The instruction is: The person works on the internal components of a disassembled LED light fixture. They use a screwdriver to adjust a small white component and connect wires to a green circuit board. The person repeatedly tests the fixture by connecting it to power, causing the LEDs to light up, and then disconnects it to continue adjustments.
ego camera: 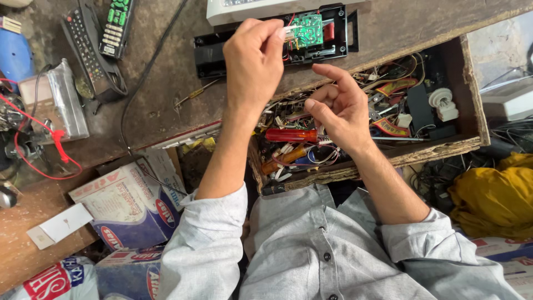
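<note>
Green circuit board (307,30) sits in a black plastic case (222,53) at twelve o'clock. Left hand (254,61) pinches something small and pale beside it. Right hand (340,111), fingers loosely curled and empty, hovers over a messy wooden drawer (472,94) with a red-handled screwdriver (291,135).

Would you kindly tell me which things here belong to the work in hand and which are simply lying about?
In hand: left hand pinching a small pale part; green circuit board in the black casing; right hand over the open drawer.

Lying about: remote controls, red-handled screwdriver, cardboard boxes, yellow cloth.
</note>
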